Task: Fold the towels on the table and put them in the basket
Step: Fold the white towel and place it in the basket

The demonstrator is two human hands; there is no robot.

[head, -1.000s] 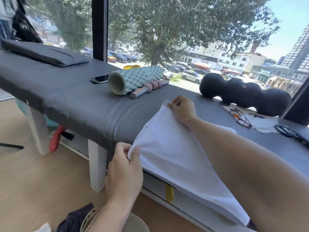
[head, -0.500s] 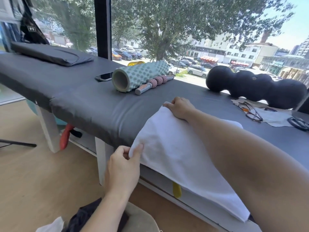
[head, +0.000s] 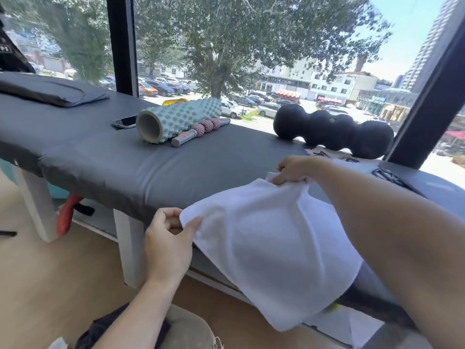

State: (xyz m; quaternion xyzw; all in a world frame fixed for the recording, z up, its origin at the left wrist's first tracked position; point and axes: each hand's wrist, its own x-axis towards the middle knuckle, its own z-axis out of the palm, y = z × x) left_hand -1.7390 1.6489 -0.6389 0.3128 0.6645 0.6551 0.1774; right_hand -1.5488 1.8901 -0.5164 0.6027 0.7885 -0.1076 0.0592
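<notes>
Left hand grip pinches towel corner at 9 o'clock; right hand grip pinches corner at 12, over bench.

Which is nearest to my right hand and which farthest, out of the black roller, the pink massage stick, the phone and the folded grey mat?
From the right hand:
1. Black roller, just beyond it by the window.
2. Pink massage stick, mid-table to the left.
3. Phone, left of the green roller.
4. Grey mat, far left end.

A small white label reading "P3" is showing on the black fabric item hanging at the far left edge; no other text is legible.
</notes>
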